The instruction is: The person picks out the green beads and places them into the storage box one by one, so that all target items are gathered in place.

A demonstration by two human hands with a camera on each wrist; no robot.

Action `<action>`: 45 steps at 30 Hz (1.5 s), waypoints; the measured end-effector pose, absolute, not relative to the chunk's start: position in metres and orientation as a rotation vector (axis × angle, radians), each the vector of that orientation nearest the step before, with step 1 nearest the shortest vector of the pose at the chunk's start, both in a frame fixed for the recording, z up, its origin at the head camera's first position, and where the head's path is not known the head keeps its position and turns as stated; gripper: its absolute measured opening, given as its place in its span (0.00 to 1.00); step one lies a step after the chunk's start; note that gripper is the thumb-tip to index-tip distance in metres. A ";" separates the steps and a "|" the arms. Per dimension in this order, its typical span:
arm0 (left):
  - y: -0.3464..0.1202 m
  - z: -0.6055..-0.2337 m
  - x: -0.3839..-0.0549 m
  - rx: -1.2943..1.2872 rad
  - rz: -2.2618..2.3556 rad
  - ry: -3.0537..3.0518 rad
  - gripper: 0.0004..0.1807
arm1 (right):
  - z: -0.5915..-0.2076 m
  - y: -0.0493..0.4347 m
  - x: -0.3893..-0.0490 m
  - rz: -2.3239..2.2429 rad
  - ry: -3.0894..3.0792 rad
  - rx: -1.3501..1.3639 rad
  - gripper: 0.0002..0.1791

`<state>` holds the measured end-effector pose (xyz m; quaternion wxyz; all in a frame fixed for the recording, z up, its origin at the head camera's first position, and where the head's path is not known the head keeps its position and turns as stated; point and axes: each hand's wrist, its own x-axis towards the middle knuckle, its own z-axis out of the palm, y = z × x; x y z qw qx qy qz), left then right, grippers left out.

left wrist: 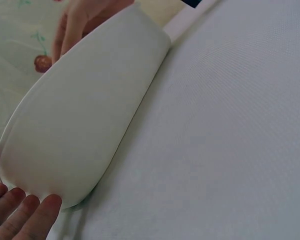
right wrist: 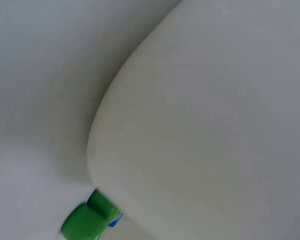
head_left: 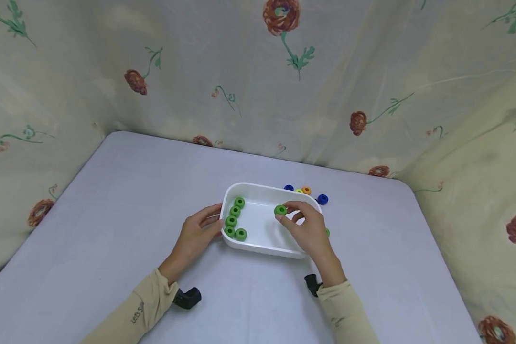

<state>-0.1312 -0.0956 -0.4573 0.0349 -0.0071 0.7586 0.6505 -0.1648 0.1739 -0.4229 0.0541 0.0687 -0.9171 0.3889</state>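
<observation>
In the head view a white tray point(head_left: 258, 246) stands on the table, with several round green beads point(head_left: 235, 210), each with a hole, along its left end. My left hand point(head_left: 199, 229) holds the tray's left end, the fingertips point(left wrist: 45, 210) against its outer wall in the left wrist view. Over the tray's right half, my right hand point(head_left: 307, 227) pinches a green bead point(head_left: 280, 210) between thumb and fingers. Outside the right wall lie more green beads point(right wrist: 85, 222), mostly hidden behind the right hand in the head view.
Beyond the tray's far right corner are blue beads point(head_left: 322, 199), an orange bead point(head_left: 306, 190) and a partly hidden yellow bead point(head_left: 299, 191). A white cloth covers the table point(head_left: 155, 191). Flowered curtain point(head_left: 223, 62) hangs behind and at both sides.
</observation>
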 end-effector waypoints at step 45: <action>-0.095 -0.457 -0.130 -0.010 1.968 2.360 0.27 | -0.441 0.124 -0.185 0.936 -3.118 0.638 0.13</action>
